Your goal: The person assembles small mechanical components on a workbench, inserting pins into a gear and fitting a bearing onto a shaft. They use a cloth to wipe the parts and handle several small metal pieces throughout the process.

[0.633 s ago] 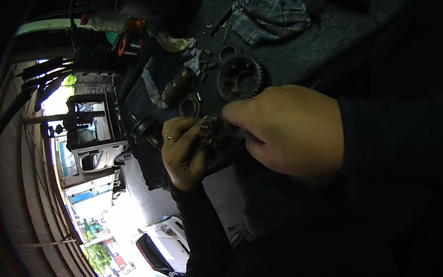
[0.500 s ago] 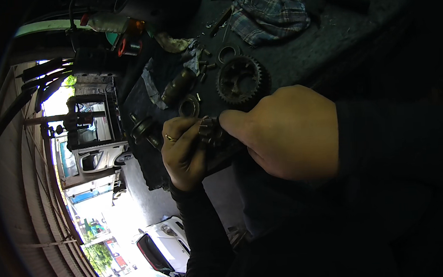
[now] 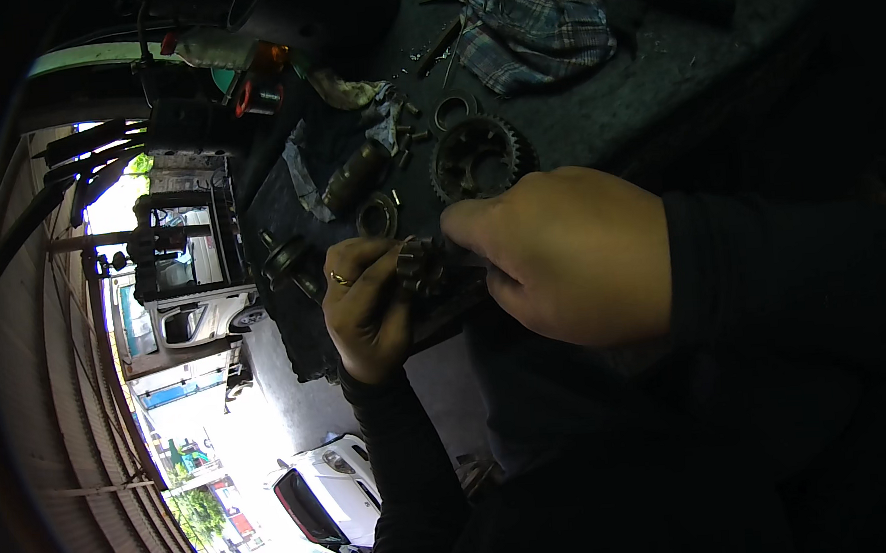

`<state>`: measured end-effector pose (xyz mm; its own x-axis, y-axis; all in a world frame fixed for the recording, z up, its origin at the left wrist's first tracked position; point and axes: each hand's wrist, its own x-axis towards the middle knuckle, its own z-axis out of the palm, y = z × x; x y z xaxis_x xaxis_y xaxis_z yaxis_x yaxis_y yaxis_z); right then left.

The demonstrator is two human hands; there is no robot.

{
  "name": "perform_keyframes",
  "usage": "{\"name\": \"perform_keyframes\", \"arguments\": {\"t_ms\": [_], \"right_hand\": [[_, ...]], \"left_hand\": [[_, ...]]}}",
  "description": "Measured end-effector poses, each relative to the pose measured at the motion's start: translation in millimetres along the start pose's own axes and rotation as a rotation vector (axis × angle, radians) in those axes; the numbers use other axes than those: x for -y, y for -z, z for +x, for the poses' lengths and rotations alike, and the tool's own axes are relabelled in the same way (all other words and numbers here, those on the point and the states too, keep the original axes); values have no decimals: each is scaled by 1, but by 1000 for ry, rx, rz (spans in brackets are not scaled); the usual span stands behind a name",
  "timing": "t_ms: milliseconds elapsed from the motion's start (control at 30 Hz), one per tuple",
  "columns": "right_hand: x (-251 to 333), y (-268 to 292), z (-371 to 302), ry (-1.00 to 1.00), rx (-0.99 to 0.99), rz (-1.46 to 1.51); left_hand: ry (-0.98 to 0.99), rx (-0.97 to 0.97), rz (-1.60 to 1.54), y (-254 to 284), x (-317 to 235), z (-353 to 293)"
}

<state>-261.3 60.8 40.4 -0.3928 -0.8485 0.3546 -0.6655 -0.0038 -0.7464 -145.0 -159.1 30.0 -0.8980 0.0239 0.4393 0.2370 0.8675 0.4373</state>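
Observation:
My left hand point(image 3: 366, 306), with a ring on one finger, is closed on a small dark toothed metal part point(image 3: 417, 267) over the bench's near edge. Just right of that part, my right hand point(image 3: 577, 254) is curled shut with its thumb side toward it. Whatever its fingers grip is hidden in shadow. Beyond the right hand lies a large ring gear point(image 3: 476, 159), with a thin metal ring point(image 3: 454, 110) behind it. A bearing-like ring point(image 3: 377, 216) rests just beyond the left hand. A dark cylindrical part point(image 3: 358, 177) and a flanged shaft point(image 3: 290, 264) lie farther left.
The dark bench point(image 3: 644, 96) also bears a plaid cloth point(image 3: 536, 36), several small metal pins point(image 3: 414, 135), a crumpled rag point(image 3: 348, 89) and a clear plastic bottle point(image 3: 213, 48). Past its left end, a white car point(image 3: 334, 487) stands on the floor.
My right hand has shifted slightly up and away from the toothed part, and its fingers have tilted. My left hand stays nearly in place, still holding the part.

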Motion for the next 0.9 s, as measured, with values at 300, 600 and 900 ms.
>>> {"name": "perform_keyframes", "arguments": {"t_ms": [300,600,900], "right_hand": [[0,-3,-1,49,-21,-39],[-1,-11,2,54,-25,-21],[-3,-12,4,43,-3,-43]], "left_hand": [[-24,-2,15,0,3,-1],[-14,-7,39,4,5,-8],[-3,-4,37,6,5,-10]]}}
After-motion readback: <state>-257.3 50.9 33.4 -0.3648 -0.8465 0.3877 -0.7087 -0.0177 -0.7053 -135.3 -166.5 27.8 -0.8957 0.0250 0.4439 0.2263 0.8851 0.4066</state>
